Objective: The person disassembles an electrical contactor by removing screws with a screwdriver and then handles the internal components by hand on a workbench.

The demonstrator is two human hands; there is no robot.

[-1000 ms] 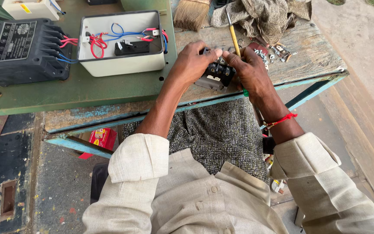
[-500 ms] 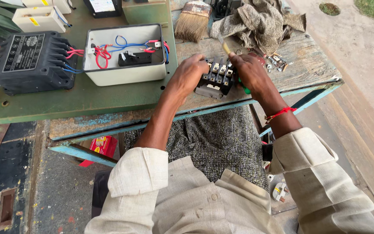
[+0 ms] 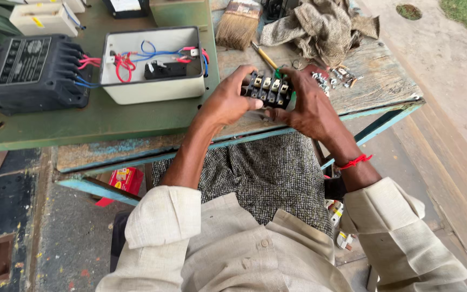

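A black electrical contactor block with a row of brass screw terminals is gripped from both sides. My left hand clasps its left end, fingers curled over the top. My right hand holds its right end, with a red thread on that wrist. The block hovers just above the near edge of the worn wooden table. A yellow-handled screwdriver lies right behind it.
An open white box with red and blue wires sits at left centre, a black unit beside it on a green board. A brush, a rag and small loose parts lie at the back.
The block has been turned so its terminal row faces up, and both hands have shifted their hold on it. The view has dropped slightly and moved closer.
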